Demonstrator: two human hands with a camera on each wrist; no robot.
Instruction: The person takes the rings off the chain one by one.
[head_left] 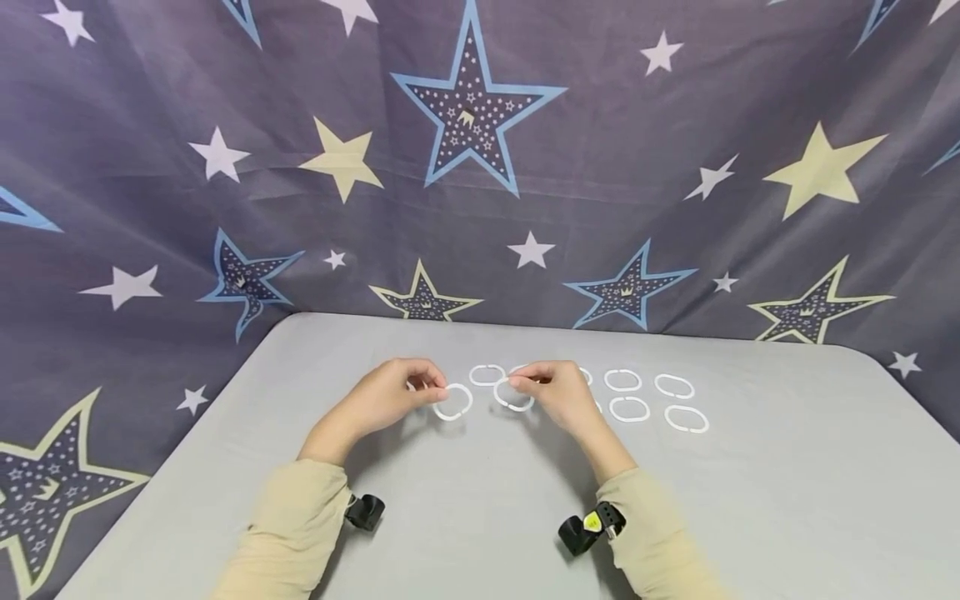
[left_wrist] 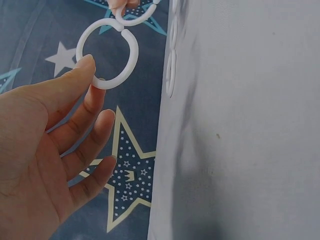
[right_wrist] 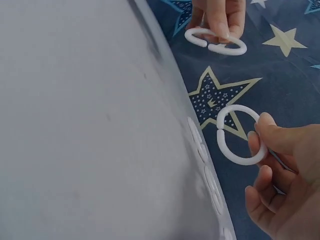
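My left hand (head_left: 386,400) pinches a white split ring (left_wrist: 134,55) between thumb and forefinger, the other fingers loosely bent. The ring has a small gap in its loop and is held up off the table. To its right, my right hand (head_left: 562,398) pinches a second white split ring (right_wrist: 242,161) at its edge, with thumb and forefinger. In the head view the two held rings stand apart, their near sides facing each other. Behind and right of the right hand, more white oval rings (head_left: 628,418) lie flat in two rows; that hand partly hides some.
A grey cloth-covered table (head_left: 465,517) spreads under both arms. At its far edge hangs a dark curtain (head_left: 480,225) printed with stars. A black wrist camera (head_left: 365,512) sits on the left wrist, another camera (head_left: 577,533) on the right.
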